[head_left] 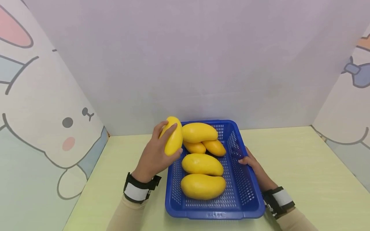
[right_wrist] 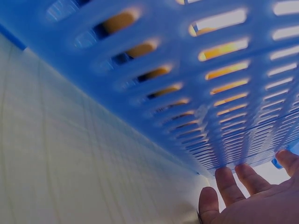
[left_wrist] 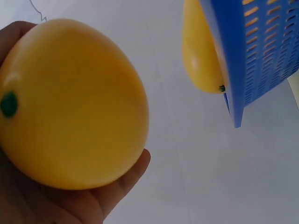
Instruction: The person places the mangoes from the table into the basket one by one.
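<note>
My left hand [head_left: 154, 154] grips a yellow mango [head_left: 173, 136] just above the left rim of a blue slotted basket [head_left: 248, 195]. In the left wrist view the held mango [left_wrist: 74, 102] fills the frame, its green stem end facing left. Several more mangoes lie in the basket: one at the front [head_left: 203, 186], one in the middle [head_left: 202, 164], others piled at the back [head_left: 199, 132]. My right hand [head_left: 251, 163] rests against the basket's right wall, thumb over the rim. In the right wrist view its straight fingers [right_wrist: 229, 184] touch the slotted wall [right_wrist: 196, 93].
The basket stands on a pale green table [head_left: 303, 166] close to its front edge. A plain back wall [head_left: 190, 57] and cartoon-printed side panels [head_left: 43, 122] enclose the table on three sides.
</note>
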The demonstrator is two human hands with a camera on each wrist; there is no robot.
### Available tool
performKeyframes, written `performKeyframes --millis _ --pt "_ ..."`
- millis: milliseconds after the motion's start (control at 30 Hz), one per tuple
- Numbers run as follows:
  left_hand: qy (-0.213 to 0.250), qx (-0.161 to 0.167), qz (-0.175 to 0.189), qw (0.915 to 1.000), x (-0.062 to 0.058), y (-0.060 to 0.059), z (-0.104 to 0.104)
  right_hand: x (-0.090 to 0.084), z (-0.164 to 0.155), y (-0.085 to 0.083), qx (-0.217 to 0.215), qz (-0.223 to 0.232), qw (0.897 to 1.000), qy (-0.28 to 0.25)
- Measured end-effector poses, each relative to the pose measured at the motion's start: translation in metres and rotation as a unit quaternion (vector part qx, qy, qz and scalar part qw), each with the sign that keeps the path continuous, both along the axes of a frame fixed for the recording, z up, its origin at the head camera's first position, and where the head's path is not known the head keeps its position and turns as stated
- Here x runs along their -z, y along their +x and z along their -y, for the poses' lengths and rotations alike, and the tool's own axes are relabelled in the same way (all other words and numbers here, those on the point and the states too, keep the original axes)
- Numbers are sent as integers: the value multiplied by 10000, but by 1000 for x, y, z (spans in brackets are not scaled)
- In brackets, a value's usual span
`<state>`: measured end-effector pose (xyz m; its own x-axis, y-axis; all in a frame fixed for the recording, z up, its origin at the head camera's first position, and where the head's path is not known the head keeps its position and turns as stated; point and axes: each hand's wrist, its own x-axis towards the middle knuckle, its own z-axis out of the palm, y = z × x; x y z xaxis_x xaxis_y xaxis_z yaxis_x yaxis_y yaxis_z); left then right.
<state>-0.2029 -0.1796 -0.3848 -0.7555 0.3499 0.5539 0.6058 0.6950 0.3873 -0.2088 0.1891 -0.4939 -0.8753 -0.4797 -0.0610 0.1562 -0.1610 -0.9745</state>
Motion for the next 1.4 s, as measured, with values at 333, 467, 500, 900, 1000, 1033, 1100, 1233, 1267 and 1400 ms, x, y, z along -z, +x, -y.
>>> performKeyframes --millis 333,467,500,900,1000,1033,1100,1233,1267,1400 --pt "-303 533 -7 9981 1 4 -11 -3 -2 3 -40 93 9999 -115" --pt "-328 708 0 9969 0 4 -15 -3 -3 4 -9 99 9999 -111" --pt "-339 758 18 9965 0 4 -16 -3 -4 4 -5 98 9999 -117" --pt "-683 977 -261 9925 -1 8 -19 -4 0 0 -25 117 9998 -136" --pt "-688 1034 -253 9919 0 9 -18 -2 1 0 -68 58 9998 -181" --pt "-698 1034 -229 9919 1 10 -17 -1 2 0 -93 23 9998 -199" --pt "-726 1027 -232 9918 1 10 -16 0 2 0 -102 -22 9997 -232" --pt "-795 1077 -266 9906 0 9 -16 1 1 2 -55 -64 9996 -255" --pt "-810 1102 -297 9902 -1 9 -17 1 1 2 -32 -59 9996 -257" --pt "-861 1232 -373 9879 -5 9 -18 1 1 4 19 -5 9998 -220"
